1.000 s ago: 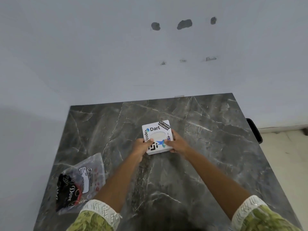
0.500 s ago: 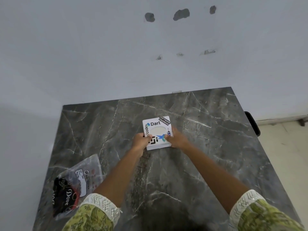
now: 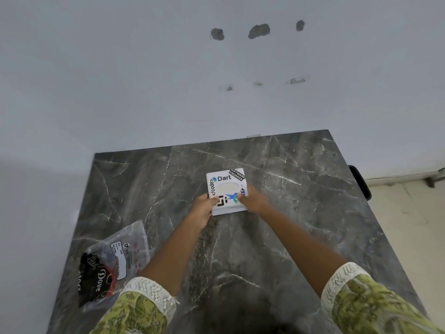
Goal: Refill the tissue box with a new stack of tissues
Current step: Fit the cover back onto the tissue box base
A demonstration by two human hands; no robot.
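Observation:
A white square tissue box point(image 3: 226, 186) covered in stickers sits on the dark marble table point(image 3: 301, 213), near its middle. An oval slot in its top shows pale tissue inside. My left hand point(image 3: 203, 207) grips the box's near left corner and my right hand point(image 3: 252, 201) grips its near right corner. A clear plastic wrapper point(image 3: 113, 259) with a black printed label lies flat at the table's near left.
A white wall with several chipped patches point(image 3: 258, 31) stands right behind the table. A black object point(image 3: 360, 182) sticks out past the table's right edge. Pale floor point(image 3: 409, 225) lies to the right.
Both hands stay on the tissue box at the same corners. The view has shifted slightly; the box has barely moved on the table.

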